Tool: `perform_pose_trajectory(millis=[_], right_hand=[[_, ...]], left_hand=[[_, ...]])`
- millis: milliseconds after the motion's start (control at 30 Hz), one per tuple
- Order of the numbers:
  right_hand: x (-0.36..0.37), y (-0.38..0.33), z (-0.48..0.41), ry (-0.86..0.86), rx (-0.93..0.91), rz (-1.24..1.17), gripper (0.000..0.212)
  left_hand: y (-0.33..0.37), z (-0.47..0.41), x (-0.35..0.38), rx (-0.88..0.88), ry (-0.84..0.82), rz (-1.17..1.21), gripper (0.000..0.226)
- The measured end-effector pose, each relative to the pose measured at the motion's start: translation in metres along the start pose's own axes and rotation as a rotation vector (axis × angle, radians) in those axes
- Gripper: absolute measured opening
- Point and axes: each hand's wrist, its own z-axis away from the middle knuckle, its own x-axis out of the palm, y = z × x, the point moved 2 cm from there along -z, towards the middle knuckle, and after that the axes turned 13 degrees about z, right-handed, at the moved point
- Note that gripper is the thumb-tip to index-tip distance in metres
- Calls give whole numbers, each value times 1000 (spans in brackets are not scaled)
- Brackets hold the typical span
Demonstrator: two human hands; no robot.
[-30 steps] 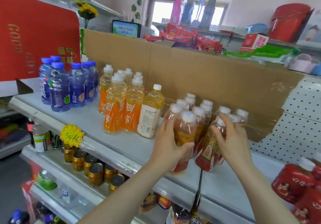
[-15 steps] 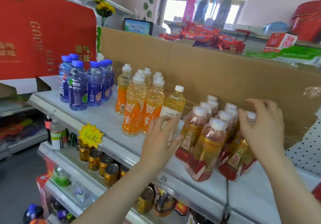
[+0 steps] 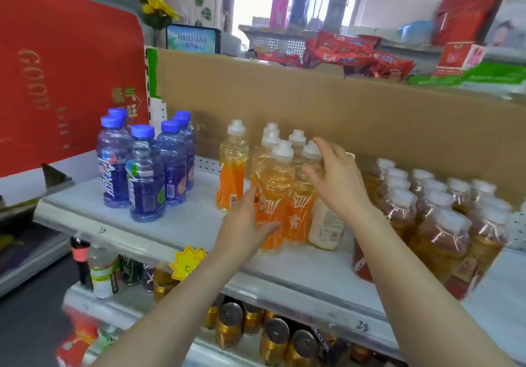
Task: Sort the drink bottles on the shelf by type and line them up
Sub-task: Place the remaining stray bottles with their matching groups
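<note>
Several orange drink bottles (image 3: 274, 178) with white caps stand in a cluster mid-shelf. My left hand (image 3: 244, 224) rests against the lower left side of the front orange bottle, thumb across its label, fingers fairly straight. My right hand (image 3: 338, 178) hovers spread beside the right orange bottle, holding nothing. Behind that wrist stands a pale bottle with a white label (image 3: 324, 224). Several blue-capped purple bottles (image 3: 145, 173) are grouped at the left. A block of amber tea bottles (image 3: 441, 224) with red labels fills the right.
The white shelf (image 3: 176, 224) has bare gaps between the groups. A cardboard sheet (image 3: 341, 110) backs it. A red gift box (image 3: 57, 67) stands at the left. Gold cans (image 3: 273, 338) and a yellow price tag (image 3: 186, 264) sit below the shelf edge.
Both hands let go of the tea bottles and moved left. The left hand now touches the front orange bottle and the right hand has come up beside the orange cluster.
</note>
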Motion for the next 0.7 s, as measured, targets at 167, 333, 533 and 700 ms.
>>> perform_pose_trajectory(millis=[167,333,533,700], right_hand=[[8,-3,-11,-43,20,-88,60],[5,23,-16,121,190,143,55],[37,35,-1,-19,496,-221,72],[31,40,12,52,500,-207,45]], left_hand=[[-13,-12,5,5,-81,95,77],[-18,-20,6,39,-105,114,71],[-20,-27,6,44,-101,94,69],[-23,-32,7,39,-116,85,66]])
